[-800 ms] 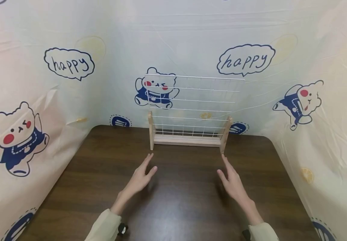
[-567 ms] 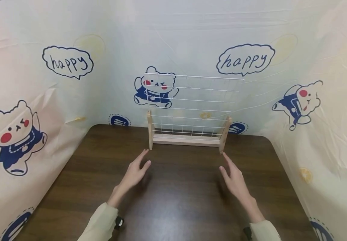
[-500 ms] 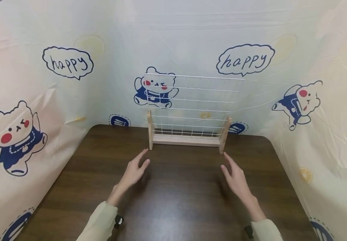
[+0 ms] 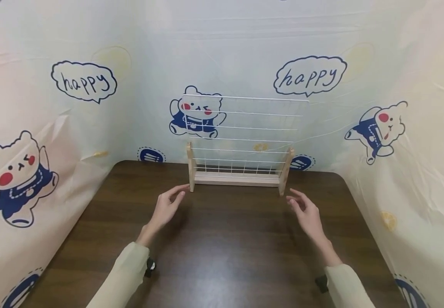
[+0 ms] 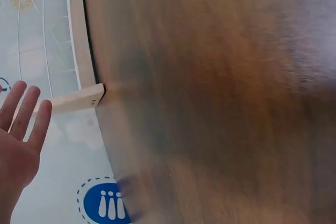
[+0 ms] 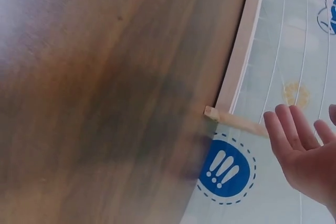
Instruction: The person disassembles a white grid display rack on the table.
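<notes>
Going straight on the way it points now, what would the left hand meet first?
Probably the left wooden upright of the wire rack: in the head view, the left hand points toward its lower end. Depth, and whether they touch, is unclear.

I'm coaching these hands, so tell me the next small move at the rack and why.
Probably ease the right hand inward to the right post of the rack: it holds nothing and is just outside that post, while the left hand reaches to the left post, though contact there is unclear.
</notes>
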{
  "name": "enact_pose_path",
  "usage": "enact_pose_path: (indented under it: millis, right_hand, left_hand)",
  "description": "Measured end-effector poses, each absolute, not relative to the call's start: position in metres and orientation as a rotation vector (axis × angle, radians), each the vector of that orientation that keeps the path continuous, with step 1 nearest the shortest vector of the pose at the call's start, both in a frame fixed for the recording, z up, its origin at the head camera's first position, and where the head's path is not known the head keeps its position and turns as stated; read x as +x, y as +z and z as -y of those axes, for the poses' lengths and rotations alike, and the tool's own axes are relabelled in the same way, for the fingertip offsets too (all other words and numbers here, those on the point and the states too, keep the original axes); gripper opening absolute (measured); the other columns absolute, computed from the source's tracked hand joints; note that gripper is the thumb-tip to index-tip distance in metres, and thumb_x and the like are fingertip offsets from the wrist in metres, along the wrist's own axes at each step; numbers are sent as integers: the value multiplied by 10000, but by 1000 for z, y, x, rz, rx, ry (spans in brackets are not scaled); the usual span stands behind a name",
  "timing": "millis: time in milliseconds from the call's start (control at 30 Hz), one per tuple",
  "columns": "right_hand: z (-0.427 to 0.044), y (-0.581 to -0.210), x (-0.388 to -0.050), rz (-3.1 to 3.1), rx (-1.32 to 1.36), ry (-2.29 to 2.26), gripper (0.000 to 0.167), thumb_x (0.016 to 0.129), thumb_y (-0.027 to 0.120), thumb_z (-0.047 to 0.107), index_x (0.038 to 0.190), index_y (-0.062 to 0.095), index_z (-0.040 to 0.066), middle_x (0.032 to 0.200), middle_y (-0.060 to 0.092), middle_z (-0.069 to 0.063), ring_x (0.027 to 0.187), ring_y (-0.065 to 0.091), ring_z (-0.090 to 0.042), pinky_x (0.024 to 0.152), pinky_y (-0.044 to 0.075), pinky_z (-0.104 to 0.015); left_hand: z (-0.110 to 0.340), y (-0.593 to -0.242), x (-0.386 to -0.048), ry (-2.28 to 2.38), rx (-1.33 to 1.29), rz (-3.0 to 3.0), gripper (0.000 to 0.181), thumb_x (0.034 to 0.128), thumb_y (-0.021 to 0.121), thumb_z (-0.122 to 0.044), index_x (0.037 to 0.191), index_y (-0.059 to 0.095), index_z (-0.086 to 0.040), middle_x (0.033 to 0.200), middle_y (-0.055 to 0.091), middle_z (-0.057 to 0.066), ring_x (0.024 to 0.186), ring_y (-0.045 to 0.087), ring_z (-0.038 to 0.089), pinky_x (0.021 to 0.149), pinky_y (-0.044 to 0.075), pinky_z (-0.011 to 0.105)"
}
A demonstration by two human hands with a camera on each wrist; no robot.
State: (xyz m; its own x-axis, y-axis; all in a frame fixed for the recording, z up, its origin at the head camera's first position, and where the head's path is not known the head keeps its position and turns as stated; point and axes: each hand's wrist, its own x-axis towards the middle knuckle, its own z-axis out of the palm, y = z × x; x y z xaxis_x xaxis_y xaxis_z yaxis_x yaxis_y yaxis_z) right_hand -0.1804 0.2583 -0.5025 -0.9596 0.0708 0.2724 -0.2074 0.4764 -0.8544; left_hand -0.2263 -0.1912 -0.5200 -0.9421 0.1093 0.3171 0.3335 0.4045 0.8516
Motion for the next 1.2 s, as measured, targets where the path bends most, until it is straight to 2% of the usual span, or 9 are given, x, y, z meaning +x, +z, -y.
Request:
enact_pose_path:
  millis: [133, 233, 333, 433, 567, 667, 900, 1000, 1200]
  right_hand:
    - [-264, -495, -193, 2419, 50, 1665, 324, 1147, 564, 73, 1392, 641, -124, 1303, 702, -409, 899, 690, 150, 825, 626, -97]
    - [-270, -491, -205, 2400, 50, 1724, 341, 1162, 543, 116, 1370, 645, -135, 1267, 709, -415, 894, 741, 81, 845, 652, -146]
    - [-277, -484, -216, 2386, 81, 1765, 382, 1170, 536, 159, 1382, 623, -147, 1191, 783, -308, 900, 776, 28, 855, 647, -141]
    - [-281, -476, -225, 2324, 87, 1857, 406, 1171, 538, 200, 1393, 617, -132, 1079, 853, -54, 906, 789, 16, 865, 648, -144]
    - [-285, -470, -235, 2212, 12, 2005, 304, 1167, 548, 238, 1330, 672, 13, 964, 813, 196, 899, 795, 16, 866, 659, -167]
    - [-286, -468, -240, 2134, -68, 2109, 290, 1167, 542, 242, 1342, 653, 39, 946, 807, 201, 904, 797, 5, 869, 666, -184]
    - [-285, -463, -259, 2004, -93, 2183, 145, 1159, 557, 223, 1210, 689, 188, 957, 820, 141, 896, 801, -31, 847, 669, -185]
    - [-284, -457, -269, 1953, -104, 2194, 133, 1156, 562, 210, 1178, 692, 192, 963, 821, 117, 879, 794, -21, 840, 670, -187]
    - [-273, -442, -290, 1746, -213, 2260, 126, 1146, 572, 147, 1160, 688, 102, 910, 801, 73, 861, 776, -72, 827, 680, -199]
  left_hand:
    - [191, -518, -242, -1778, -306, 2241, 299, 1141, 574, -64, 1345, 695, 116, 1252, 754, 352, 1023, 795, 77, 890, 649, 169]
    - [189, -514, -255, -1909, -187, 2080, 313, 1147, 565, -81, 1329, 685, 143, 1227, 741, 384, 923, 781, -24, 865, 666, 194]
    - [189, -506, -268, -1970, -58, 2017, 323, 1152, 569, -136, 1329, 700, 101, 1210, 782, 313, 894, 793, -5, 878, 687, 257]
    - [190, -495, -278, -1985, 15, 2017, 348, 1154, 580, -202, 1346, 707, 58, 1209, 817, 223, 909, 802, 31, 914, 693, 303]
    - [191, -487, -287, -2001, 27, 2070, 390, 1155, 582, -264, 1385, 689, 31, 1240, 821, 183, 933, 799, 31, 938, 684, 284]
    - [192, -488, -290, -2035, 57, 2101, 396, 1156, 580, -273, 1403, 680, 20, 1241, 824, 167, 929, 796, 23, 938, 680, 269]
    - [193, -481, -304, -2085, 103, 2036, 387, 1147, 602, -260, 1378, 686, 39, 942, 823, -155, 852, 782, 13, 895, 694, 284]
    - [188, -474, -308, -2083, 113, 2018, 403, 1146, 605, -261, 1393, 675, 51, 982, 835, -109, 859, 782, 18, 859, 689, 251]
    - [175, -469, -308, -2069, 181, 2025, 401, 1144, 608, -261, 1425, 676, 17, 1308, 791, 194, 947, 784, 75, 893, 685, 255]
